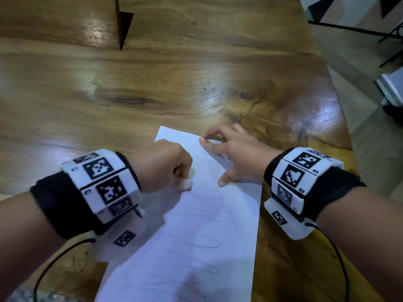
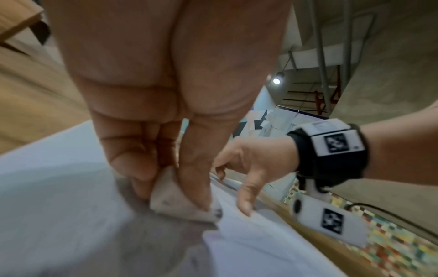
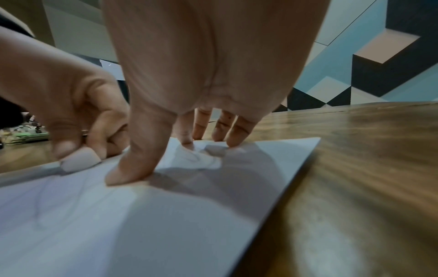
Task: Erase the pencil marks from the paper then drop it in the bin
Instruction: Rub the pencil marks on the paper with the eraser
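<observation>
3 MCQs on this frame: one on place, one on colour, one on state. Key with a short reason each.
1. Where does the paper lie?
A. on the wooden table
B. in a bin
C. on the floor

2. What colour is the eraser?
A. pink
B. white
C. black

3. What is the right hand doing?
A. holding a pencil
B. hanging idle off the table
C. pressing its fingertips on the paper

Key: 1 A, the sheet lies flat on the wood. 2 B, the left hand pinches a white block. 3 C, thumb and fingertips rest on the sheet's far end.
</observation>
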A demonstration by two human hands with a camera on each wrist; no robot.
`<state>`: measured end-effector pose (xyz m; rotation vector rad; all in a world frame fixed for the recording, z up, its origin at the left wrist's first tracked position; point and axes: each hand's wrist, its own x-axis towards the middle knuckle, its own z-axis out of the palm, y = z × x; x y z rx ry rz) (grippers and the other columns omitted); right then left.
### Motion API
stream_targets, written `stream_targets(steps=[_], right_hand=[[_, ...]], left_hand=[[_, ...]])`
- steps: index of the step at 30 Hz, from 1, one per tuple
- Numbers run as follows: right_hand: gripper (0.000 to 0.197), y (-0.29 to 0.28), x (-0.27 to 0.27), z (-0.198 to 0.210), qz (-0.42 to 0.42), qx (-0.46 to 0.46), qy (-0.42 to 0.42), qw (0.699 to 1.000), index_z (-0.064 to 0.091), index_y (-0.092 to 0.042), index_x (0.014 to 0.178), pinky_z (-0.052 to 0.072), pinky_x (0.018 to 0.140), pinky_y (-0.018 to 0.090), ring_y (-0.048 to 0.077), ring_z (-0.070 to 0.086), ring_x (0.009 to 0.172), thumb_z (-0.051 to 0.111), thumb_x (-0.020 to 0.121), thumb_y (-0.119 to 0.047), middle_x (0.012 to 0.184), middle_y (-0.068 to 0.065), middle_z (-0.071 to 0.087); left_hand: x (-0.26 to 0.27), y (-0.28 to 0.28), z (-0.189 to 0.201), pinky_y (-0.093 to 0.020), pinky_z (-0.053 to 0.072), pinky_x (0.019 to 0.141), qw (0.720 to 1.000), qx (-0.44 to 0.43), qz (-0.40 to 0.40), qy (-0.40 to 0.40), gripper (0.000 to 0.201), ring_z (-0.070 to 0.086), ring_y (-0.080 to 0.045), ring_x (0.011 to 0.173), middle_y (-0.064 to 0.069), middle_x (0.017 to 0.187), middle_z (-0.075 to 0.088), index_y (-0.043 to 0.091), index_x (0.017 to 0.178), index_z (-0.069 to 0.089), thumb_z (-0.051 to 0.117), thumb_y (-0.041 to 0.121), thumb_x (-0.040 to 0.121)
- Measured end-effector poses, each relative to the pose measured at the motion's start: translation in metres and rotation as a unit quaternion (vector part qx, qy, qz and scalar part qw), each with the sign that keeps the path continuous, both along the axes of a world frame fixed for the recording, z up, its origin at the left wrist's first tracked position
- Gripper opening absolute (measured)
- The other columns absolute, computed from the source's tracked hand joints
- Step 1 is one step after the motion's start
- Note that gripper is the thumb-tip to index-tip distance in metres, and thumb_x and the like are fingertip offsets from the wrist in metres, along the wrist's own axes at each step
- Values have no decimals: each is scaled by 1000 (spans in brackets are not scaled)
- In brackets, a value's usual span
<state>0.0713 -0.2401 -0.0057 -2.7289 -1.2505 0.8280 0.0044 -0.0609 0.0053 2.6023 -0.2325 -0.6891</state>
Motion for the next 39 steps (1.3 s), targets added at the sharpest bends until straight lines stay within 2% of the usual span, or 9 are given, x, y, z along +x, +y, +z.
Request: stream_targets(steps=[2, 5, 11, 16, 21, 26, 31, 37, 39], right_hand=[[95, 1, 0, 0, -6, -3, 1, 1000, 19, -33, 148, 32, 106, 34, 18, 23, 120, 74, 72, -43, 144, -14, 17], [96, 3, 0, 0, -14, -3, 5, 1000, 19, -34, 147, 31, 107, 36, 17, 21, 120, 76, 70, -43, 143, -15, 17], [95, 1, 0, -1, -3, 1, -2, 1000, 19, -32, 148, 32, 106, 35, 19, 23, 119, 74, 73, -44, 144, -14, 17], [93, 1, -1, -2, -8, 2, -2, 1000, 22, -33, 147, 34, 105, 36, 18, 23, 118, 75, 71, -42, 144, -14, 18], [94, 0, 0, -2, -8, -2, 4, 1000, 18, -32, 148, 33, 106, 36, 17, 21, 121, 75, 73, -40, 145, -14, 16], [94, 0, 0, -2, -12, 0, 8, 1000, 19, -33, 148, 34, 106, 37, 17, 21, 120, 75, 73, -39, 144, -14, 16], [95, 0, 0, -1, -10, -3, 13, 1000, 17, -31, 148, 34, 106, 37, 17, 21, 119, 75, 74, -38, 144, -15, 15], [95, 2, 0, -1, -19, -5, 11, 1000, 21, -33, 147, 32, 108, 40, 19, 22, 122, 76, 70, -42, 144, -15, 17], [94, 2, 0, -1, -17, -2, 11, 1000, 22, -33, 147, 32, 107, 41, 20, 23, 122, 76, 70, -42, 144, -15, 17]], left_hand=[[15, -5, 3, -15, 31, 48, 998, -7, 41, -41, 21, 44, -8, 56, 12, 53, 46, 23, 59, 54, 70, 23, 72], [29, -15, 4, -26, 23, 53, 989, -5, 89, -120, 10, 46, -17, 68, 13, 54, 41, 14, 70, 59, 66, 19, 76], [-21, -4, -7, -16, 33, 54, 998, -45, -28, -26, 19, 51, -17, 61, 2, 62, 59, 15, 62, 58, 69, 27, 73], [10, -7, -2, -25, 35, 54, 989, -37, 97, -103, 21, 48, -19, 61, 12, 49, 45, 21, 61, 53, 68, 21, 74], [-27, -1, -5, -16, 33, 54, 997, -56, 27, -34, 17, 48, -18, 60, -2, 63, 58, 13, 61, 60, 70, 21, 72], [3, -2, -4, -25, 37, 59, 982, -47, 136, -122, 16, 45, -16, 56, -1, 60, 52, 14, 63, 62, 70, 24, 74], [-27, 7, -2, -15, 35, 51, 1000, -20, -3, -17, 16, 45, -13, 55, 0, 60, 61, 12, 61, 61, 72, 23, 68], [24, -20, 1, -24, 32, 56, 987, -35, 111, -109, 7, 48, -17, 67, 12, 54, 46, 15, 72, 64, 69, 20, 74], [16, -21, -4, -19, 31, 52, 987, -39, 111, -111, 8, 45, -14, 58, 12, 51, 44, 16, 69, 63, 66, 19, 75]])
